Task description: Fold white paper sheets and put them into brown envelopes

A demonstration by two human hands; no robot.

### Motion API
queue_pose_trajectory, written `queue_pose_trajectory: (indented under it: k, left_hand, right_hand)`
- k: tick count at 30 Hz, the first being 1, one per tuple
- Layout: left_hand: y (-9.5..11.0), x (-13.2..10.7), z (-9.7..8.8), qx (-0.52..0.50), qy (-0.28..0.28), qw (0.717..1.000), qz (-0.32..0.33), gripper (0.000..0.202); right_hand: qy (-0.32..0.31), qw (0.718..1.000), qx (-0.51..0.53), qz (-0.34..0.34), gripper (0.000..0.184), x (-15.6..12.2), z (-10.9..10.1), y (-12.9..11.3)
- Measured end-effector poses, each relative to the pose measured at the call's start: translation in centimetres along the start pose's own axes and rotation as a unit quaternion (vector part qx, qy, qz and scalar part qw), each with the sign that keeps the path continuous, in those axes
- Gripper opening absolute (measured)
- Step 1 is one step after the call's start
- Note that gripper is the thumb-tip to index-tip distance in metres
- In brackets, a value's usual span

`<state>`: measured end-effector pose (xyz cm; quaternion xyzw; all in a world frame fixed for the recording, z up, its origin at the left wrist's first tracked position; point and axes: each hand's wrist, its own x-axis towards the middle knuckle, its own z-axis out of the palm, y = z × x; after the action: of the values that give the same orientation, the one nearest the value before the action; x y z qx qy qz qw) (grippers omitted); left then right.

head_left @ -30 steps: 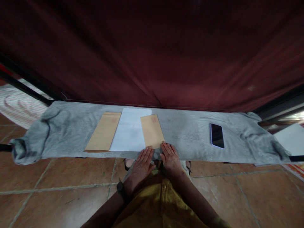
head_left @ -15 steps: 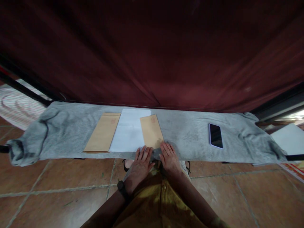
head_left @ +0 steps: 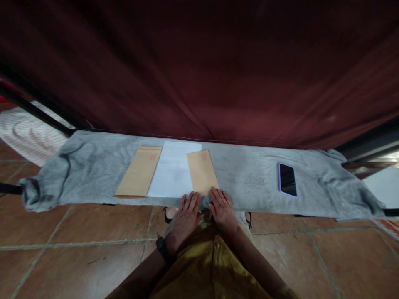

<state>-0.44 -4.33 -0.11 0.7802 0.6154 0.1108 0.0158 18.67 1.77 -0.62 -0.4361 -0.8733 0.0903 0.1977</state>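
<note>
My left hand (head_left: 184, 218) and my right hand (head_left: 222, 208) lie flat, fingers stretched out, at the near edge of a grey cloth (head_left: 249, 178) that covers a long low surface. Their fingertips rest just below a small brown envelope (head_left: 202, 172), which lies partly over a white sheet of paper (head_left: 173, 170). A second, larger brown envelope (head_left: 139, 171) lies to the left of the sheet. Neither hand holds anything. A dark band sits on my left wrist.
A black phone (head_left: 287, 179) lies face up on the cloth to the right. A dark red curtain (head_left: 199, 70) hangs behind the surface. Terracotta floor tiles (head_left: 77, 245) lie in front. White paper (head_left: 382, 187) shows at the far right edge.
The hands have stayed nearly in place at the cloth's edge; the left fingers crept slightly forward. The view shifted a little.
</note>
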Motion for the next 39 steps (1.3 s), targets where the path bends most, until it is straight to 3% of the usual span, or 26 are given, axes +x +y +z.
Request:
queue_pose_trajectory:
  k: [5,8,10,13,17,21,23,27,34,39]
  left_hand:
    - [0.2,-0.1,-0.4,-0.101,0.030,0.992,-0.067,0.057]
    - [0.4,0.7,-0.5,-0.228,0.052,0.962,-0.144,0.053]
    - [0.5,1.5,-0.4,-0.343,0.067,0.914,-0.208,0.052]
    - [0.4,2.7,0.1,-0.504,0.099,0.805,-0.297,0.053]
    - [-0.1,3.4,0.5,-0.582,0.123,0.732,-0.332,0.051]
    - [-0.6,4.2,-1.1,-0.651,0.133,0.625,-0.410,0.053]
    - [-0.4,5.0,-2.3,-0.655,0.115,0.627,-0.406,0.049]
    - [0.6,6.7,-4.2,-0.639,0.089,0.683,-0.344,0.025]
    - [2.8,8.5,-5.1,-0.617,0.102,0.718,-0.307,0.017]
    - [4.4,9.2,-5.7,-0.599,0.112,0.758,-0.231,0.013]
  right_hand:
    - [-0.001,1.000,-0.003,0.014,0.049,-0.1,-0.1,0.1]
    - [0.004,1.000,-0.005,0.017,0.049,0.0,0.1,0.0]
    - [0.008,1.000,-0.005,0.018,0.049,-0.1,0.2,0.0]
    - [0.009,1.000,-0.003,0.016,0.048,0.0,0.3,0.0]
    - [0.016,1.000,0.001,0.007,0.049,0.0,0.2,0.0]
    - [0.019,1.000,0.000,0.013,0.050,0.1,0.1,-0.2]
    - [0.023,1.000,0.002,0.020,0.050,0.2,0.2,-0.3]
    - [0.035,0.999,-0.002,0.029,0.052,0.5,0.5,-0.6]
    - [0.037,0.991,-0.022,0.128,0.046,2.2,-0.1,-1.4]
    - [0.073,0.974,0.071,0.200,0.040,2.8,-1.4,-0.9]
